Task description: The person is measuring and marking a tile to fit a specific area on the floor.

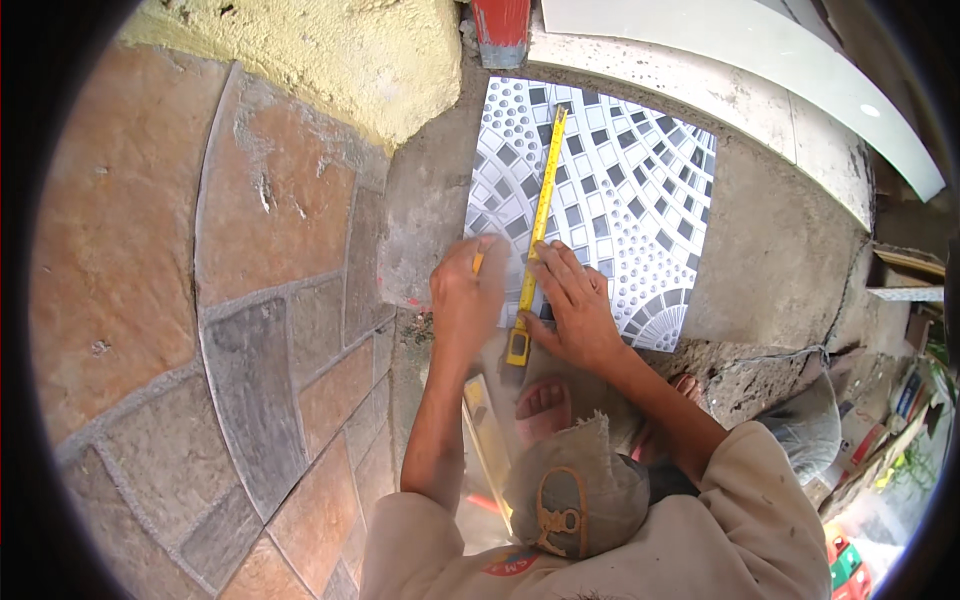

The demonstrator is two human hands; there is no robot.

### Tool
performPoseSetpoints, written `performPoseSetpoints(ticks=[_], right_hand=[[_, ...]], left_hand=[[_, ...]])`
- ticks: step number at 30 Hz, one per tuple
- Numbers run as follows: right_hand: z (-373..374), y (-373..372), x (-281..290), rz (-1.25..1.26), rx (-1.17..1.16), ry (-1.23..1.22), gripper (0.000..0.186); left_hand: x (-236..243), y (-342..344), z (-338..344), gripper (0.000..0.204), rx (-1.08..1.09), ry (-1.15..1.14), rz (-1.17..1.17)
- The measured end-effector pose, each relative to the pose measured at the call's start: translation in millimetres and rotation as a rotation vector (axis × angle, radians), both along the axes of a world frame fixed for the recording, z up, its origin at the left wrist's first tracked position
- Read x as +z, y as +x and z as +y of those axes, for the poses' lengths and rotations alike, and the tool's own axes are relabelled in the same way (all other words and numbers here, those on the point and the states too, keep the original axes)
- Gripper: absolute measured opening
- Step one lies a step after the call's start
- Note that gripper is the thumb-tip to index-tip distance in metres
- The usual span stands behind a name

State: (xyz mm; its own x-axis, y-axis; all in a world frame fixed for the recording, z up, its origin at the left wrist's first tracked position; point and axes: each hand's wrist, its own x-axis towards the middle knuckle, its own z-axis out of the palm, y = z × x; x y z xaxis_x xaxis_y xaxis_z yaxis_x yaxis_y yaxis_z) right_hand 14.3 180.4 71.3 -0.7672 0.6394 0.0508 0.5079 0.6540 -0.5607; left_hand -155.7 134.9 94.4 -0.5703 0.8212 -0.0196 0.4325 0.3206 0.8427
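Observation:
A square white tile [630, 190] with grey mosaic and dot patterns lies on the concrete. A yellow tape measure [547, 180] stretches lengthwise over it, its black-and-yellow case [517, 343] at the near edge. My left hand [462, 290], slightly blurred, is closed round a yellow-orange pencil [478, 263] at the tile's left edge, just left of the tape. My right hand [570, 310] lies with fingers spread and extended over the tape and tile, thumb beside the case, holding the tape down.
A stone-tiled surface [250, 390] fills the left, below a rough yellow wall [300, 50]. A red post [500, 30] and long white strips [690, 80] border the back. A long straight bar [478, 420] lies under my arms; assorted clutter [865, 430] sits at right.

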Motion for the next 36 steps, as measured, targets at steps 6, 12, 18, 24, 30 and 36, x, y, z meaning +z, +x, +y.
performPoseSetpoints(ticks=[6, 12, 18, 24, 30, 36], right_hand=[[-0.2, 3.3, 18.7, -0.048, -0.010, -0.040, 0.064], [7.7, -1.4, 18.4, -0.038, 0.008, -0.038, 0.063], [20.8, -10.7, 23.8, -0.125, 0.000, -0.040, 0.065], [27.3, -9.0, 4.5, -0.055, 0.031, -0.060, 0.064], [39.6, -11.7, -4.4, -0.076, 0.039, -0.063, 0.063], [48.9, -10.3, -25.2, -0.093, 0.029, -0.043, 0.063]], left_hand=[[21.2, -14.5, 63.1, 0.054, 0.081, 0.081, -0.203], [17.0, -61.0, 133.2, 0.045, -0.038, 0.076, -0.450], [-7.4, -69.8, 184.2, 0.019, -0.271, 0.185, -0.410], [-17.3, -80.0, 207.1, 0.018, -0.319, 0.159, -0.266], [-21.9, -78.7, 220.3, 0.025, -0.363, 0.049, -0.085], [-21.5, -68.6, 234.0, 0.023, -0.426, -0.013, 0.006]])
